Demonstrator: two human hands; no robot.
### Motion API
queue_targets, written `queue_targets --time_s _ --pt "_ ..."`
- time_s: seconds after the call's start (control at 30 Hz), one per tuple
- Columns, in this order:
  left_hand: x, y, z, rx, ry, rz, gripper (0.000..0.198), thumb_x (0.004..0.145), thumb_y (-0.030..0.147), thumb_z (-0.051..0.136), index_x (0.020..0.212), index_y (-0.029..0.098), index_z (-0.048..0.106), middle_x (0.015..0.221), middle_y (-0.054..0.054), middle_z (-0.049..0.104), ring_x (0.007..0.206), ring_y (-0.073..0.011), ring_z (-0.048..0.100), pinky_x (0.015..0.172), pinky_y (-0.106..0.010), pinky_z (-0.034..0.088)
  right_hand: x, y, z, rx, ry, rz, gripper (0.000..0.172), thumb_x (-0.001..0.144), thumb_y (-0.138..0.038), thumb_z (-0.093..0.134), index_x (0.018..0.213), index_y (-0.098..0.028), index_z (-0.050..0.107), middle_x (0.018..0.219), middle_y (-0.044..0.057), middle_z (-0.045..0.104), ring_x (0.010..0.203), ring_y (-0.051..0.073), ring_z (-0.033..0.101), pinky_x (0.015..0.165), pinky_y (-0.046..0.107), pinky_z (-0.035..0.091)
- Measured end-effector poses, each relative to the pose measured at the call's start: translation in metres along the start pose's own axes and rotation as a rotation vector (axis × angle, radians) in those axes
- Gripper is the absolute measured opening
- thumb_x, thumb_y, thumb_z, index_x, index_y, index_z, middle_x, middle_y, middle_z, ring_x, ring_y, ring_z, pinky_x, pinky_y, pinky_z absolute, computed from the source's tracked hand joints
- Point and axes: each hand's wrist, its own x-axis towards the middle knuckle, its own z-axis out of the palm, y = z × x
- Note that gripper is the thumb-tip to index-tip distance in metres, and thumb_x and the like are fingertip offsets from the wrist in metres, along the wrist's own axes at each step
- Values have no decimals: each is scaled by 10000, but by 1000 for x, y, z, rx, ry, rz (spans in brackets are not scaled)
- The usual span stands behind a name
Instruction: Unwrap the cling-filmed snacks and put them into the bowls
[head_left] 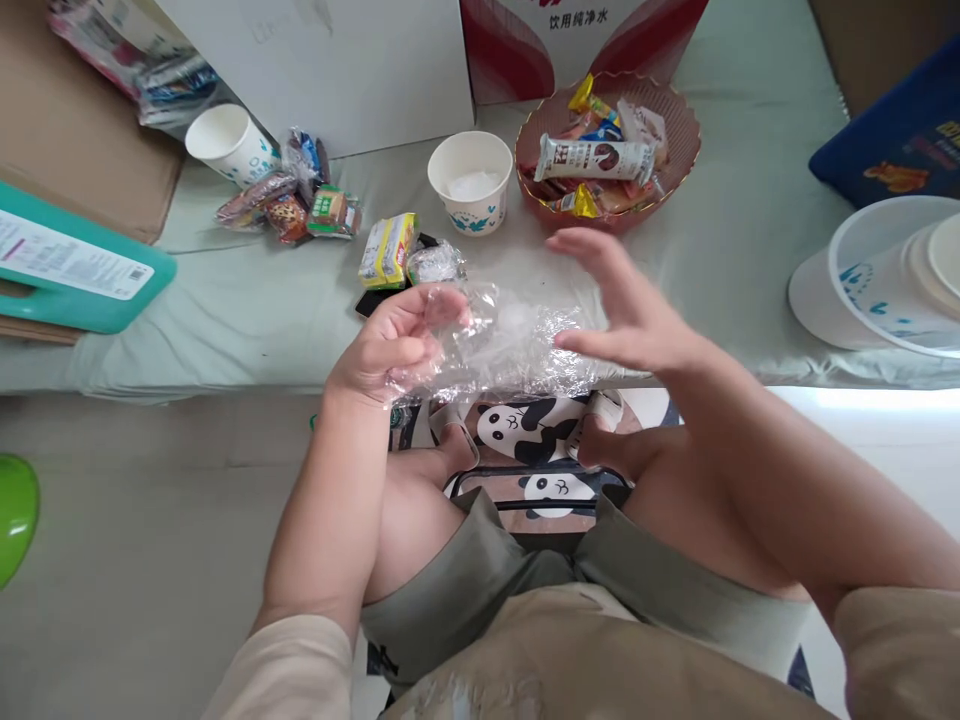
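Note:
A crinkled clear plastic bag is stretched out in front of me, above the near edge of the cloth-covered surface. My left hand grips its left end with curled fingers. At the bag's right side is my right hand, thumb and fingers spread wide apart; whether the thumb touches the plastic I cannot tell. Just beyond the left hand lie a yellow-wrapped snack and a small clear-wrapped item, with a dark flat object partly under them. Behind the bag stands a paper cup with something whitish inside.
A pink ribbed bowl holds wrapped snacks at the back. More packets lie beside another paper cup at left. A teal container stands far left, and a translucent bin with cups far right. Boxes line the back.

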Motion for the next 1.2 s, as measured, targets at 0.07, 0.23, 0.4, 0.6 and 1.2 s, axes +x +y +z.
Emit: queue_targets --time_s 0.07,0.23,0.4,0.6,1.2 --pt "-2 -4 -2 18 -57 -47 323 491 81 723 795 189 727 827 -64 721 301 38 215 321 -214 4 7 -2 18 -24 -111 -64 938 627 -593 896 1429 -270 532 1536 120 549 1472 345 482 1228 510 411" --pt "0 3 -1 24 -13 25 317 606 110 750 885 239 670 886 -18 757 320 34 165 335 -208 17 18 -5 36 31 -345 131 293 802 -458 755 938 -214 667 776 22 687 772 198 689 764 376 570" --pt "12 -6 11 -187 199 190 423 820 619 747 959 230 654 847 -4 709 564 -82 574 485 -199 416 11 -17 39 179 -96 328 213 844 -403 700 809 -228 585 561 -39 588 511 117 599 512 284 432" --pt "30 -48 26 37 -43 -2 484 611 390 936 985 202 693 967 -57 773 776 -176 756 686 -275 588 5 -13 43 280 90 391 242 833 -424 717 872 -243 563 558 -55 621 455 108 580 514 292 511" --pt "55 -56 9 171 -38 281 165 819 276 761 727 178 666 989 -26 786 704 -104 745 654 -223 593 -5 12 18 -43 147 -113 90 892 -216 656 809 -241 681 867 17 698 827 163 698 776 333 572"
